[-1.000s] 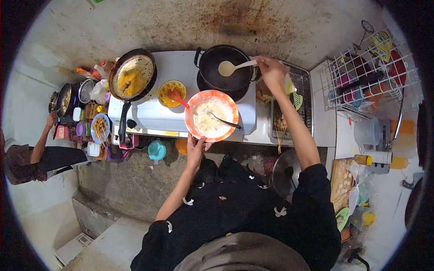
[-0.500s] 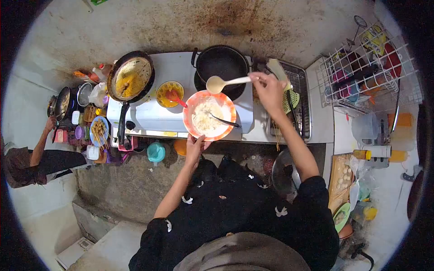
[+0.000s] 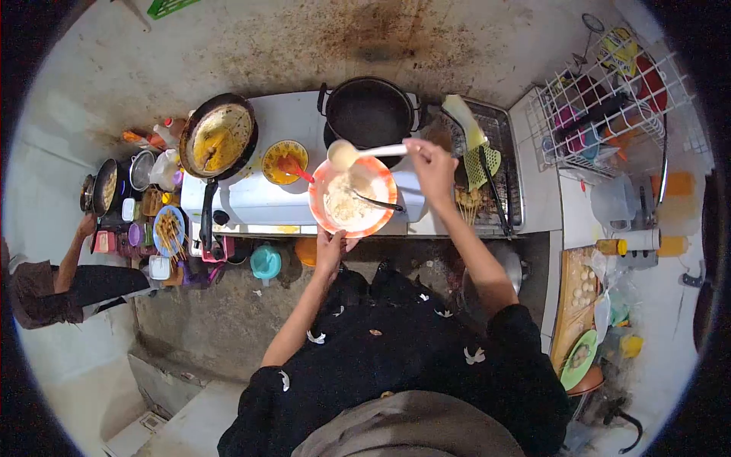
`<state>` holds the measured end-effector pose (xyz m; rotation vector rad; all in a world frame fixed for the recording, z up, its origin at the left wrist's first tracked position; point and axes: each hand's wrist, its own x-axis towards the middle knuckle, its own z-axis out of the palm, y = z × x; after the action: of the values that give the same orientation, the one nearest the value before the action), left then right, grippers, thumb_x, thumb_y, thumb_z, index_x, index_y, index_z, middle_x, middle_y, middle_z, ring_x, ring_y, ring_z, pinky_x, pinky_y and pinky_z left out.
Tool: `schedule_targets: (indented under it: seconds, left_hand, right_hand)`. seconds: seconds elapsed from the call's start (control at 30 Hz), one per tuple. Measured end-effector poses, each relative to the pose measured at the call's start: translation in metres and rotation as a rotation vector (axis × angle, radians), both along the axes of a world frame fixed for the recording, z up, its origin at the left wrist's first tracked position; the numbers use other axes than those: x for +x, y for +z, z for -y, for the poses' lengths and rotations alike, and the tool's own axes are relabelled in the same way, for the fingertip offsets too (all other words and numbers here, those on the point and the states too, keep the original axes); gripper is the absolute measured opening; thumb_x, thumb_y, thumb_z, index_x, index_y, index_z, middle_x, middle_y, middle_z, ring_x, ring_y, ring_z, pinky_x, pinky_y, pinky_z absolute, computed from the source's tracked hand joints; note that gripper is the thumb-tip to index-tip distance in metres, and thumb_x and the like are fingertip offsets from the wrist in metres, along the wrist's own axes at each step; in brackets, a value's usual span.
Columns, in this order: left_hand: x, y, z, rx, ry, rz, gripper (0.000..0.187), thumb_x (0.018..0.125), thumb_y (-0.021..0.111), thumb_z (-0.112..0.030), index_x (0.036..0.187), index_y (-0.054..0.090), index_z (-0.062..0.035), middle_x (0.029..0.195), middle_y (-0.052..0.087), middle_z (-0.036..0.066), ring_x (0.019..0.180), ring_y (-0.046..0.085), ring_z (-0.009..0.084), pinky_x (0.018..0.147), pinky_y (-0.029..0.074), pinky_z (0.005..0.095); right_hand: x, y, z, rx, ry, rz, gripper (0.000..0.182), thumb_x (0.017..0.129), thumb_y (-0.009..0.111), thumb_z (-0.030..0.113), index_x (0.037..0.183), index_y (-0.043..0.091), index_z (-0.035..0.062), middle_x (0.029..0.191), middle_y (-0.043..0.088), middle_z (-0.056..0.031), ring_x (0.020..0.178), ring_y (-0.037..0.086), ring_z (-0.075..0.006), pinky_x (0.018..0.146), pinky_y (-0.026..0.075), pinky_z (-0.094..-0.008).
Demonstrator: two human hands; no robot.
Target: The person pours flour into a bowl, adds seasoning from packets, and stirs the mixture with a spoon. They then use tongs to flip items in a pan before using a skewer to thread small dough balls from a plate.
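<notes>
My left hand point(image 3: 332, 250) grips the near rim of an orange and white bowl point(image 3: 320, 212), which holds a pale flour-like mix point(image 3: 344, 204) and a dark-handled spoon point(image 3: 381, 204). With my right hand point(image 3: 431, 169) I hold a pale ladle point(image 3: 344, 154) by its light handle, its cup tilted over the bowl's far left rim. Just left of the bowl stands a small yellow bowl point(image 3: 272, 163) with an orange-red spoon point(image 3: 292, 165) in it. Behind the ladle is a black two-handled pot point(image 3: 371, 113) on the stove.
A frying pan point(image 3: 221, 137) with yellow residue sits left on the stove point(image 3: 263, 202). Right are a rack tray point(image 3: 516, 175) and a wire basket point(image 3: 609, 114). At far left another person point(image 3: 68, 286) stands by a pan point(image 3: 109, 186) and a plate of skewers point(image 3: 169, 228).
My right hand has moved left and a little nearer, bringing the ladle over the bowl's rim and tilting it. The view has shifted slightly.
</notes>
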<state>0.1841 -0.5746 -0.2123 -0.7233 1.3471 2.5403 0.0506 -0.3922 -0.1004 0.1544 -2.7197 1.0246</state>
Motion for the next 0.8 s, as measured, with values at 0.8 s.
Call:
schedule_targets:
  seconds: [0.8]
  left_hand:
    - [0.052, 0.004, 0.059, -0.020, -0.135, 0.072, 0.054, 0.081, 0.047, -0.003, 0.127, 0.022, -0.0135, 0.115, 0.044, 0.008, 0.094, 0.054, 0.0190, 0.073, 0.050, 0.0327]
  right_hand:
    - [-0.042, -0.024, 0.005, 0.322, 0.331, -0.499, 0.020, 0.074, 0.055, 0.005, 0.093, 0.061, 0.0059, 0.090, 0.062, -0.0103, 0.073, 0.061, -0.0241, 0.064, 0.049, -0.0328]
